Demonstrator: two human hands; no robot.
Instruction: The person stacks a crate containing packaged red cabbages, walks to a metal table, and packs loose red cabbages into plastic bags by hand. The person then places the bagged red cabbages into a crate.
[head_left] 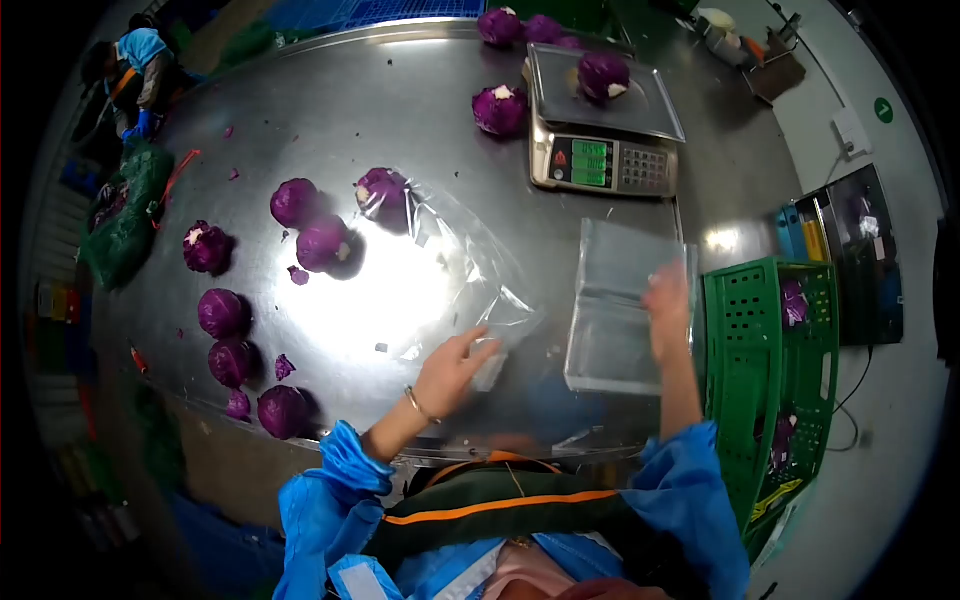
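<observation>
A red cabbage [381, 192] lies at the closed end of a clear plastic bag [475, 270], which stretches across the steel table. By the bag's loose end is my left hand [445, 378], with a bracelet on its wrist and its fingers apart; whether it touches the film I cannot tell. My right hand [668, 305] is over the right side of a stack of flat clear bags [612, 345]. Motion blurs its fingers, so their grip is unclear. Several loose red cabbages [322, 243] sit on the left part of the table.
A digital scale [605, 165] bears one red cabbage [603, 75]; another cabbage [499, 110] rests beside it. Green crates [742, 350] holding bagged cabbages stand at the right edge. Far left are a green net sack [128, 215] and a person in blue sleeves [145, 50].
</observation>
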